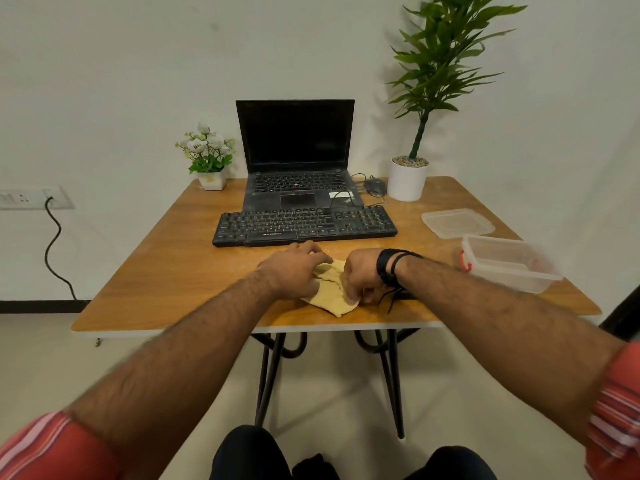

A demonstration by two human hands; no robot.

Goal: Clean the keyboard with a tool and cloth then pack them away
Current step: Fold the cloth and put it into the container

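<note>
— While both hands work at the near edge of the wooden table (145,258), what lies beyond the fingers?

— Just past the fingertips sits the black keyboard (304,225), long and flat, its keys matte. Behind it stands an open laptop (296,157) with a dark screen. Its cable loops toward a mouse (375,186).

— And off to the sides?

— To the right of the right hand (362,275) is a clear plastic box (509,263) with a red clip, open-topped; its translucent lid (457,222) lies separately, farther back. A tall leafy plant in a white round pot (407,180) stands at the far right, and a small white-flowered plant (207,157) at the far left.

— Where's the cloth?

— The cloth (330,297) — pale yellow, soft, rumpled — lies on the table between and under the two hands, short of the keyboard.

— How do the fingers sit?

— The left hand (294,271) rests over the cloth's left part, fingers bent and reaching across its upper edge. The right hand's fingers curl down and pinch the fabric near its right side. A black band wraps the right wrist.

— Any cleaning tool?

— I cannot tell.
</note>
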